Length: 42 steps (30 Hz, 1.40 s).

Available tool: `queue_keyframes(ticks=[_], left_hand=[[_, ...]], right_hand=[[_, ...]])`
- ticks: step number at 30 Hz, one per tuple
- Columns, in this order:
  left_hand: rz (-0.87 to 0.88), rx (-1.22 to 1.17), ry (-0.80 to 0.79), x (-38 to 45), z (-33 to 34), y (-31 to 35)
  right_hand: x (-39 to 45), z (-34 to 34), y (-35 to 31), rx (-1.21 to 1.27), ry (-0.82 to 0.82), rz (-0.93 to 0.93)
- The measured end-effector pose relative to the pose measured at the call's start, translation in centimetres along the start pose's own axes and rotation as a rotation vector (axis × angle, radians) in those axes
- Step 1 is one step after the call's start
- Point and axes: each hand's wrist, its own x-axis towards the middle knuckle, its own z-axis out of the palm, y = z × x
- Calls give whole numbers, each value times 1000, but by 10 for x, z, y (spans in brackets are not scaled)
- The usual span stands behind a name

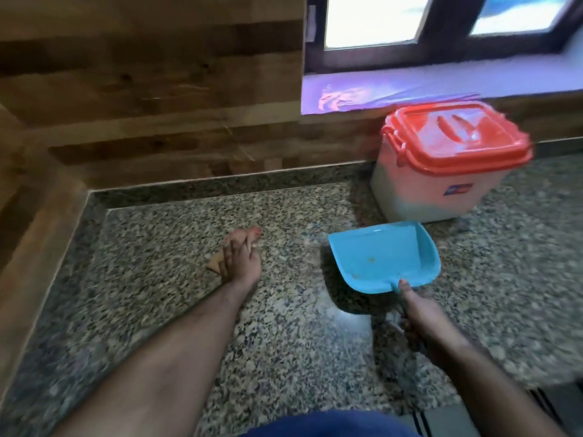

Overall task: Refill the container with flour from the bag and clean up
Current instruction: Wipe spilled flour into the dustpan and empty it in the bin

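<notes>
Speckled granite countertop (284,326) open between both arms; lidded orange-and-white plastic container (441,171) blocks back right, wooden wall (157,89) behind.

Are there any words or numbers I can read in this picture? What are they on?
No words or numbers can be read here.
The sticker on the front of the container has red and blue marks, but it is too blurred to read.
The dustpan shows no writing.

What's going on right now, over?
Right hand grips dustpan. Left hand flat on counter, over brown scrap. Container lidded. Nothing blocking.
</notes>
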Motion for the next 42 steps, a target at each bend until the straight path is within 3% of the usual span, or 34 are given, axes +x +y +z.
queue_keyframes(ticks=[2, 7, 12, 17, 22, 26, 30, 34, 37, 42], left_hand=[[66, 121, -100, 13, 16, 29], [264, 298, -182, 5, 73, 93], [609, 487, -344, -34, 115, 144], [843, 594, -491, -105, 141, 150], [909, 542, -594, -176, 164, 125], [775, 281, -674, -237, 179, 117], [253, -587, -753, -294, 184, 112], [-119, -989, -612, -316, 170, 110], [-171, -1170, -527, -332, 147, 101], [-179, -1196, -390, -344, 118, 77]], right_hand=[[-7, -13, 11, 32, 65, 30], [-43, -45, 41, 23, 137, 135], [-65, -71, 76, 169, 167, 185], [-88, -108, 105, 277, 235, 262], [-115, -142, 140, 340, 210, 247], [-137, -171, 174, 327, 168, 228], [-154, -191, 218, 257, 143, 218], [-167, -208, 262, 255, 118, 243], [-174, -215, 288, 233, 98, 251], [-183, -213, 309, 177, 15, 256]])
